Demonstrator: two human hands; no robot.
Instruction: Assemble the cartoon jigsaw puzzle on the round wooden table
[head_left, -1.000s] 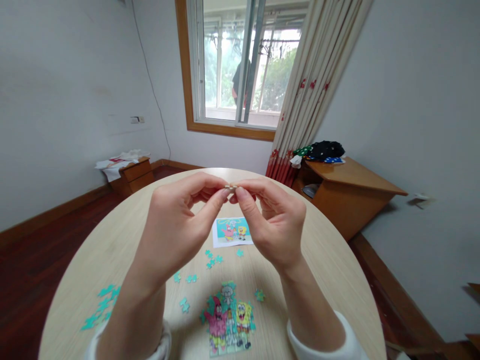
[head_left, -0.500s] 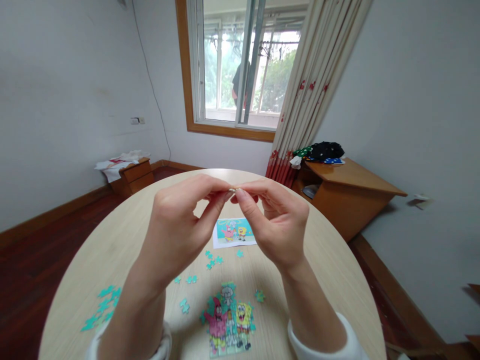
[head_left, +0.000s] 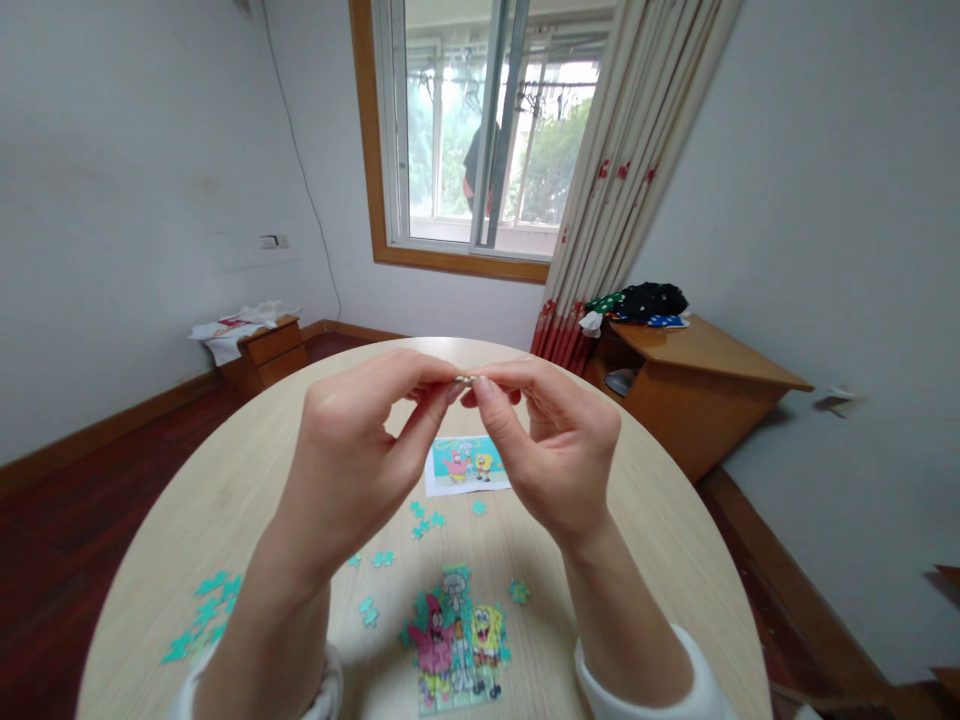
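My left hand (head_left: 364,430) and my right hand (head_left: 559,440) meet above the round table, thumbs and forefingers pinched. Between the fingertips are jigsaw pieces (head_left: 464,380), seen edge-on and mostly covered; I cannot tell whether they are joined. Below and nearer to me lies a partly assembled jigsaw (head_left: 457,645) with pink, yellow and pale cartoon figures. Behind the hands rests a printed reference picture (head_left: 465,462), its right side hidden by my right hand. Loose turquoise pieces (head_left: 424,522) lie between picture and jigsaw, and one more piece (head_left: 519,592) sits right of the jigsaw.
More turquoise pieces (head_left: 206,615) are spread at the left of the table (head_left: 660,560), partly behind my left forearm. Beyond it stand a small wooden cabinet (head_left: 274,345) with cloths and a tilted wooden desk (head_left: 697,390) with clothes. A curtain (head_left: 622,170) hangs beside the window.
My hands have drawn very slightly apart, and a little more of the pieces' edge shows between the fingertips. Everything on the table stays in place.
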